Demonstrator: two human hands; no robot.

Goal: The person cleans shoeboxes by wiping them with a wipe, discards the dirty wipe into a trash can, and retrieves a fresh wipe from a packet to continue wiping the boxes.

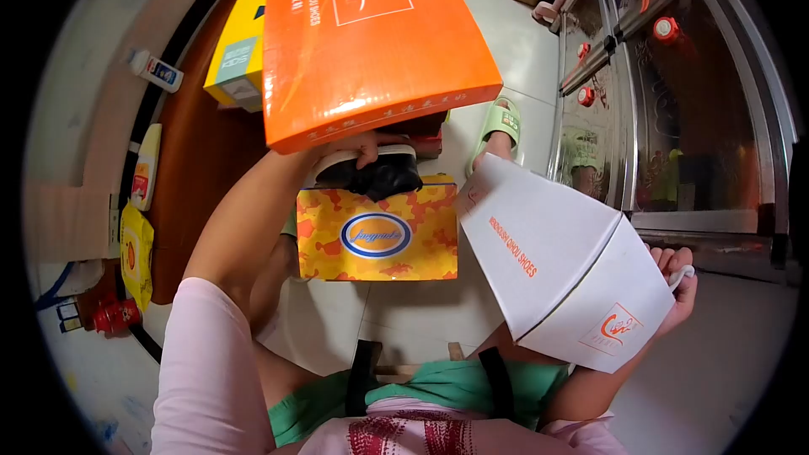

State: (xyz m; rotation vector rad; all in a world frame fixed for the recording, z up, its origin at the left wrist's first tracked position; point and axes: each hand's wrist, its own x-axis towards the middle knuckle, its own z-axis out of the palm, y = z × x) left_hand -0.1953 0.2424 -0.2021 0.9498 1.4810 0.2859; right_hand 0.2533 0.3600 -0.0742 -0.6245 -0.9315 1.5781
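My left hand [368, 150] is closed on a black shoe [396, 173] with a pale sole edge, just above a yellow-and-orange camouflage shoebox [320, 236]. Part of that hand is hidden under a large orange shoebox [379, 42]. Whether the orange box rests on my arm or on the boxes behind, I cannot tell. On the right, my right hand [678, 286] has its fingers curled at the far end of a white shoebox [548, 244] with orange lettering, where a white cord loop [681, 276] shows. The white box is tilted.
A yellow box [240, 50] stands behind the orange one. Along the left are a white bottle [156, 70], a white tube [146, 167] and a yellow packet [136, 254]. Glass-panelled cabinet doors [691, 93] run down the right. My foot wears a green slipper [503, 122].
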